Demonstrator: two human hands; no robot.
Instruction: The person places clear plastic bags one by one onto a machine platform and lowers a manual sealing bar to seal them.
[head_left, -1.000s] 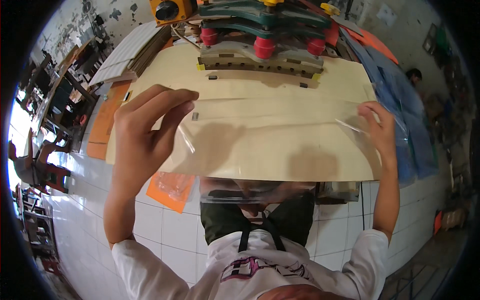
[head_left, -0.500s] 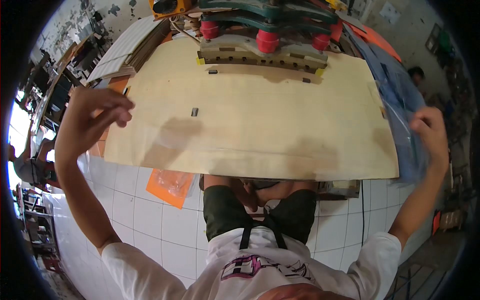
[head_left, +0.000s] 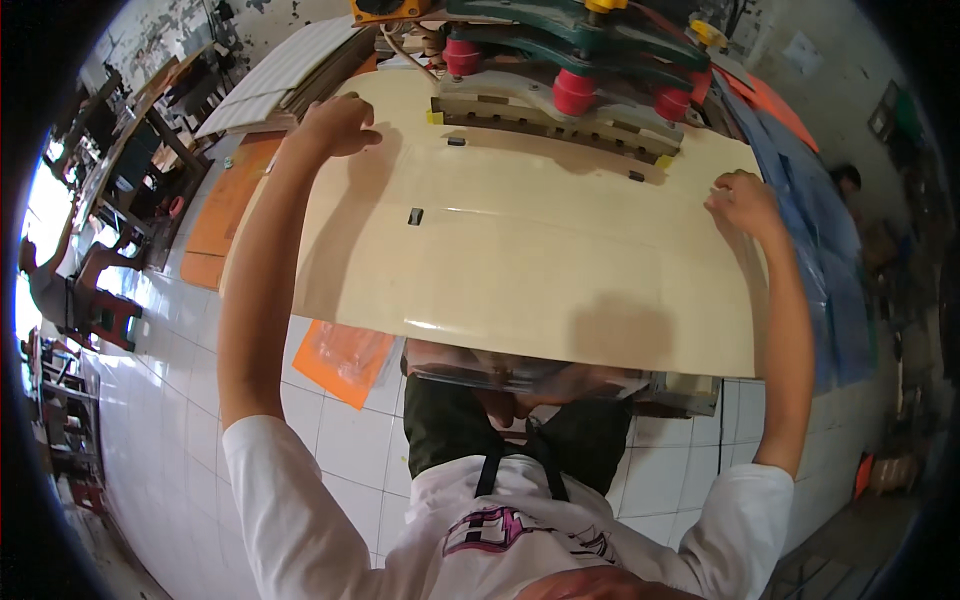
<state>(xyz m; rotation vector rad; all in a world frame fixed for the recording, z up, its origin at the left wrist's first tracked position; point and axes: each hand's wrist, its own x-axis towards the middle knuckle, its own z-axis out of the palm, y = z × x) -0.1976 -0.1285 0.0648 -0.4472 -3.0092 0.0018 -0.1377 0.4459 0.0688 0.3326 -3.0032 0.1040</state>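
A large cream sheet (head_left: 560, 260) lies across the work surface in front of me, its face glossy. Several small dark pieces, one a dark tab (head_left: 415, 216), sit on it. My left hand (head_left: 337, 125) is over the sheet's far left part with its fingers curled in. Over the far right part, my right hand (head_left: 745, 203) has its fingers bent and drawn together. What either hand grips, if anything, does not show. Along the near edge, clear glossy film (head_left: 530, 380) seems to hang over my legs.
A green press (head_left: 580, 50) with red round posts (head_left: 573, 92) stands at the far side. White corrugated boards (head_left: 280, 75) are stacked far left; blue plastic sheeting (head_left: 820, 240) lies at right. An orange sheet (head_left: 345, 360) is below left. Another person (head_left: 65, 290) sits far left.
Both hands have moved inward and farther from me, from outside the cream sheet to over it. The sheet's face looks shinier. The view has shifted a little.
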